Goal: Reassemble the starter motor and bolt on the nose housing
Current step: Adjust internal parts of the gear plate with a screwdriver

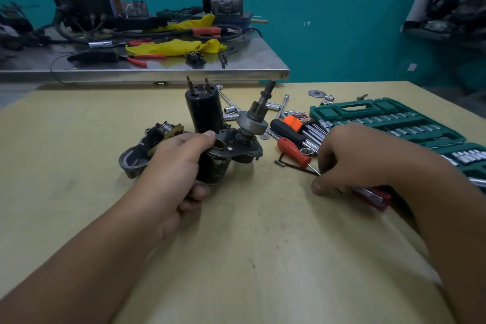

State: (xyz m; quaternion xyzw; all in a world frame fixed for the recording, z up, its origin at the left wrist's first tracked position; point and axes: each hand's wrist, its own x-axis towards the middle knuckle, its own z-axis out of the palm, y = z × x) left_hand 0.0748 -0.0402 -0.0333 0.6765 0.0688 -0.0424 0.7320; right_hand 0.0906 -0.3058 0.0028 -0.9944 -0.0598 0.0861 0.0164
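My left hand (175,166) grips the dark starter motor body (213,168) near the middle of the yellow table, thumb on top beside a brass bush. The pinion drive shaft (253,116) sticks up from the body's mounting plate. Behind it a black solenoid cylinder (203,110) stands upright with two studs on top. The grey nose housing (142,150) lies open side up, left of my left hand. My right hand (360,158) reaches down among the tools at the right, fingers curled round a red-handled tool (373,196) that is blurred and partly hidden.
A red screwdriver (293,151), a black-handled one, an orange hex key set (299,121) and loose sockets lie right of the motor. An open green socket case (381,116) sits at far right. A steel bench (147,68) with cables, pliers and yellow rags stands behind.
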